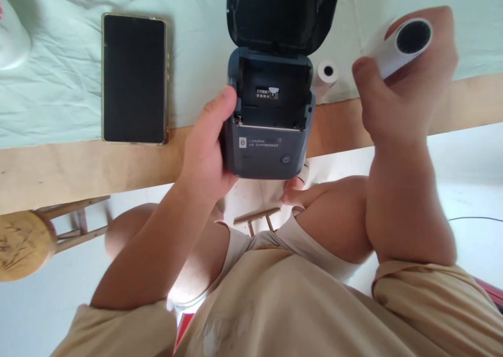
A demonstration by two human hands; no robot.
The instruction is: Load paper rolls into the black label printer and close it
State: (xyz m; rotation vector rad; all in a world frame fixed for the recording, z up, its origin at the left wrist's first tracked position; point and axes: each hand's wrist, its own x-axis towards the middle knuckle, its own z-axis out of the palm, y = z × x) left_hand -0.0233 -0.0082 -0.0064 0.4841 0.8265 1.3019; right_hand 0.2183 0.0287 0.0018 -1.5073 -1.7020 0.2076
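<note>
My left hand (206,144) grips the left side of a small dark grey label printer (265,147), held at the table's front edge. Its lid (281,11) stands open and the paper bay (273,92) is empty, with a small label inside. My right hand (408,92) holds a white paper roll (396,50) up to the right of the printer, its dark core facing me. A second small white roll (326,74) lies on the cloth just right of the printer.
A black phone (133,79) lies face up on the pale green cloth (58,84) to the left. A white object (11,37) sits at far left. The wooden table edge (78,171) runs across. A wooden stool (23,241) stands below left.
</note>
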